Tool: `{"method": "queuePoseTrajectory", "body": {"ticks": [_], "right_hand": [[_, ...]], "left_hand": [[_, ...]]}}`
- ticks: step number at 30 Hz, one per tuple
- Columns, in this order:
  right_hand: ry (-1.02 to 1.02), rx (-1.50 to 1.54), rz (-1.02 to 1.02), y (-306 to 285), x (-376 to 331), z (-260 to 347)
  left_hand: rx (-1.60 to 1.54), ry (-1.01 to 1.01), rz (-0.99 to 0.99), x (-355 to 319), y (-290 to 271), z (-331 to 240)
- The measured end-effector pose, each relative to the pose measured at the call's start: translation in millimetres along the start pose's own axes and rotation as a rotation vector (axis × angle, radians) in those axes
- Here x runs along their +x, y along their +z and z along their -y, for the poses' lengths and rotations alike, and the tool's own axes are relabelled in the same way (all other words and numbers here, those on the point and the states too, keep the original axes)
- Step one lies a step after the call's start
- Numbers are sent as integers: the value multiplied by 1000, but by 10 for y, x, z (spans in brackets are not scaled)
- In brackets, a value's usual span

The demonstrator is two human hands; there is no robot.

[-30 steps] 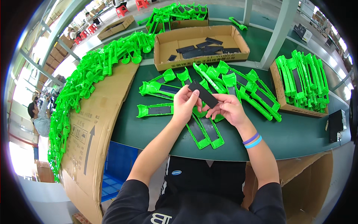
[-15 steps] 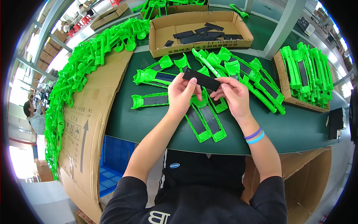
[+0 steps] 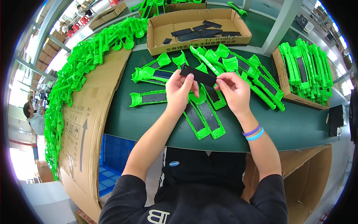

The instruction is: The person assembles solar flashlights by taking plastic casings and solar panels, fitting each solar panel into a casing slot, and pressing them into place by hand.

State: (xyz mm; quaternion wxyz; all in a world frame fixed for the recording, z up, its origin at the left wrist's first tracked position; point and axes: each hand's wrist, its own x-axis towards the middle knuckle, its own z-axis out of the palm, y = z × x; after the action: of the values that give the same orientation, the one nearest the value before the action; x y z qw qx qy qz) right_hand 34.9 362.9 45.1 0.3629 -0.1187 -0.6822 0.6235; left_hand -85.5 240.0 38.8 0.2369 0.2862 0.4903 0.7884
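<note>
A flat black rectangular panel [image 3: 199,76] is raised over the green table, tilted down toward the right. My left hand [image 3: 179,89] grips its left end, thumb on top and fingers beneath. At the other end, the thumb and fingertips of my right hand [image 3: 235,91] pinch together at the panel's corner. Under and around both hands lie several bright green plastic frames [image 3: 209,117], many with a dark panel set inside. One more such frame [image 3: 149,98] rests just left of my left hand, and others overlap beyond my right hand.
A shallow cardboard box [image 3: 199,16] with loose black panels stands at the back. At the right, a carton [image 3: 283,80] holds upright green frames. Green parts [image 3: 89,50] heap over a large cardboard sheet [image 3: 97,97] on the left. A metal post [image 3: 283,28] rises behind the table.
My right hand has shifted its grip, its fingers now gathered at the panel's right corner instead of spread under it. The panel tilts slightly more. The left hand keeps its hold.
</note>
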Motion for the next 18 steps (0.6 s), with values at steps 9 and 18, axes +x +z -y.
{"method": "queuePoseTrajectory", "body": {"ticks": [9,18], "right_hand": [[-328,-503,75,-81,27,45],[-490,-776,114,-94,75,84]], "left_hand": [[152,10,30,-26,23,-54],[233,-16,-52,-7,84,-95]]}}
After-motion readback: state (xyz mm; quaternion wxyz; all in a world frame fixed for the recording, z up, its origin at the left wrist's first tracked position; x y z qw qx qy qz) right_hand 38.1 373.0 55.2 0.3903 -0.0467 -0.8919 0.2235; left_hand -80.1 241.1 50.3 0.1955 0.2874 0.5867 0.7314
